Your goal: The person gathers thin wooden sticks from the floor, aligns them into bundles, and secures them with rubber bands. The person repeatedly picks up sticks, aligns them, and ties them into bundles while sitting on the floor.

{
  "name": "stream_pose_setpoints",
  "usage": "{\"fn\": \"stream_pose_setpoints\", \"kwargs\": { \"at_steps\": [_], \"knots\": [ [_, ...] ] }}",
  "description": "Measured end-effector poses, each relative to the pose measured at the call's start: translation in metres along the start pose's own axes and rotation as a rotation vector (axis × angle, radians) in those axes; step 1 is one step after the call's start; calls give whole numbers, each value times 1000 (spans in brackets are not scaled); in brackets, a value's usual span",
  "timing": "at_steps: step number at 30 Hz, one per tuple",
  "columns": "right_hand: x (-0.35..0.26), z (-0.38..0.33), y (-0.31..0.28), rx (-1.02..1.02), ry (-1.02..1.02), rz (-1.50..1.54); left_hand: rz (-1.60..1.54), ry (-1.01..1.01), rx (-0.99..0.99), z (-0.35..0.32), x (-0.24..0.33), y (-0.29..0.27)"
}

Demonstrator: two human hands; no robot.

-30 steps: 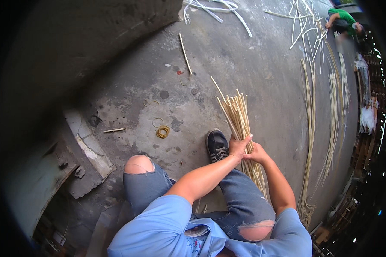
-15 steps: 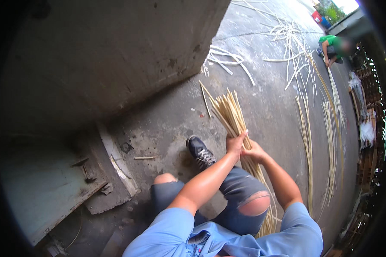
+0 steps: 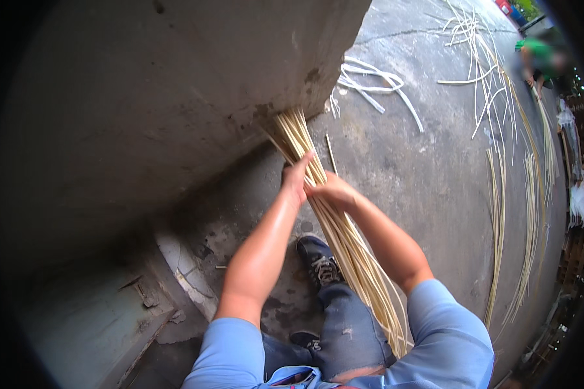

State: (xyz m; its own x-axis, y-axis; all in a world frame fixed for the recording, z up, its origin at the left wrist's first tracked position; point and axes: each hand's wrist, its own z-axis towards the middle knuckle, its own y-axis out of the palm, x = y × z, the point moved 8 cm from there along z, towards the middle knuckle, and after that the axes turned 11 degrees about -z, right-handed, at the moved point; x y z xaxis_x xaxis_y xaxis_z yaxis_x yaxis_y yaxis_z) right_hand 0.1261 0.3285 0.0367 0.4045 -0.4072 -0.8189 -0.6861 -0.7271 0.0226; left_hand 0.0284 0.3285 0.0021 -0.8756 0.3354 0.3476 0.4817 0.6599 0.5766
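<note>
A person in a blue shirt and torn jeans stood on a concrete floor [image 3: 435,194], and both hands were closed around a long bundle of pale cane strips [image 3: 344,240] that ran from beside the right hip up to the foot of a grey concrete wall [image 3: 175,97]. The left hand [image 3: 296,178] and the right hand [image 3: 331,190] gripped the bundle side by side, touching each other, above a dark sneaker [image 3: 318,259]. More loose strips [image 3: 499,194] lay spread over the floor toward its right edge, near another person in green [image 3: 538,58] crouching at the far corner.
</note>
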Motion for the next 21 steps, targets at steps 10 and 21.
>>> {"fn": "stream_pose_setpoints", "kwargs": {
  "at_steps": [10,21],
  "knots": [
    [40,-24,-5,-278,196,207,171,172,5,-30,-18,6],
    [39,-39,18,-430,134,389,-14,233,-254,-44,-13,0]
  ]
}}
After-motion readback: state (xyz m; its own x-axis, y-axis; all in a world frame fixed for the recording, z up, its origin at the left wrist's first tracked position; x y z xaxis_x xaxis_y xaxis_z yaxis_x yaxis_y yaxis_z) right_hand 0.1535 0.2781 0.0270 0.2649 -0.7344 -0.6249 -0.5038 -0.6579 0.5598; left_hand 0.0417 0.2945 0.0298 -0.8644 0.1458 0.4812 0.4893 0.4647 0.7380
